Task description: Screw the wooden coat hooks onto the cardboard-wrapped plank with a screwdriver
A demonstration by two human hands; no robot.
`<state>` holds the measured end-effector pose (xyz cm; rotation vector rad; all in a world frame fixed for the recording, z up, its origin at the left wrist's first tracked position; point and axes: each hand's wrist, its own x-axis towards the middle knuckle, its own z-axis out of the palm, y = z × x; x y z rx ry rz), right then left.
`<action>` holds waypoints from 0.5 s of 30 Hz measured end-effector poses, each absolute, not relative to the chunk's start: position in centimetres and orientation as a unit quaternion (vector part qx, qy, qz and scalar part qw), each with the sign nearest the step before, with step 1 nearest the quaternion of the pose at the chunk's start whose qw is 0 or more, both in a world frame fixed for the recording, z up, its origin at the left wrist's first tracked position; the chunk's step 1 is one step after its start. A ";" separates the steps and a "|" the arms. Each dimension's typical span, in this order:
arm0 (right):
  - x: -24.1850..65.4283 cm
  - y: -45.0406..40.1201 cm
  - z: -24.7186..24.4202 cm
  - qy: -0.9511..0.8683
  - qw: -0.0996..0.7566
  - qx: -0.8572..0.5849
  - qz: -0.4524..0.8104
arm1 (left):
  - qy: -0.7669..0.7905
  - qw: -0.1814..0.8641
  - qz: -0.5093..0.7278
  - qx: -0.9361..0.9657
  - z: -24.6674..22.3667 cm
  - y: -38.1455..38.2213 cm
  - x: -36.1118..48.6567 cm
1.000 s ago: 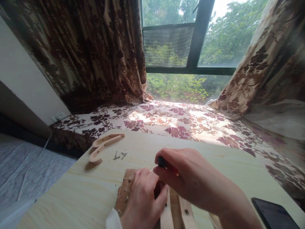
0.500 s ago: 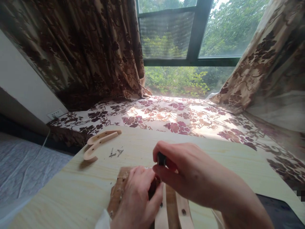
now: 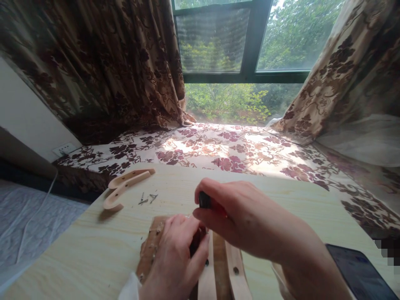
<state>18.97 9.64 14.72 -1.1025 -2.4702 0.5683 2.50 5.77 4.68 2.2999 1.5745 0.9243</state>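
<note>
Slippage would be my number one worry. The right hand (image 3: 239, 208) is curled tight around a black-and-red handle (image 3: 204, 201), thumb and forefinger pinching near its top. Looks like a screwdriver, but the tip is hidden. The left hand (image 3: 176, 252) sits palm down, fingers bent, over the brown board (image 3: 149, 239) at 6 o'clock in the view, its thumb alongside the nearer pale strip (image 3: 208, 283). Can't tell if it's pinching something or just bracing. Either way, those fingertips are just below the handle, so if the tip jumped out from sideways force, skin would catch it.

Second: shifting. No clamp that I can see, so an uneven push could twist the board on the tabletop (image 3: 78, 250). The other pale strip (image 3: 229, 250), at about 4 o'clock from the left hand, has no hand pressing on it. Too much twist might also split wood near a hole.

Minor stuff: loose metal fasteners (image 3: 148, 198) at 10 o'clock from the hands could scatter if the table got bumped, and the curved wooden pieces (image 3: 129, 187) past them sit near the edge. The phone (image 3: 359, 268) at about 4 o'clock is close to the right forearm, so an elbow swing could shove it.
</note>
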 end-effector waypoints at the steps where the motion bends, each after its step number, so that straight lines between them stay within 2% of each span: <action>1: 19.0 9.7 14.7 -0.875 0.189 -0.401 0.195 | 0.535 0.107 0.307 0.780 4.6 5.8 2.5; 9: 19.1 9.6 14.9 -0.882 0.187 -0.378 0.211 | 0.539 0.105 0.320 0.772 4.8 5.6 2.5; 15: 18.5 9.7 14.2 -0.874 0.188 -0.407 0.189 | 0.553 0.163 0.284 0.766 6.2 4.9 2.0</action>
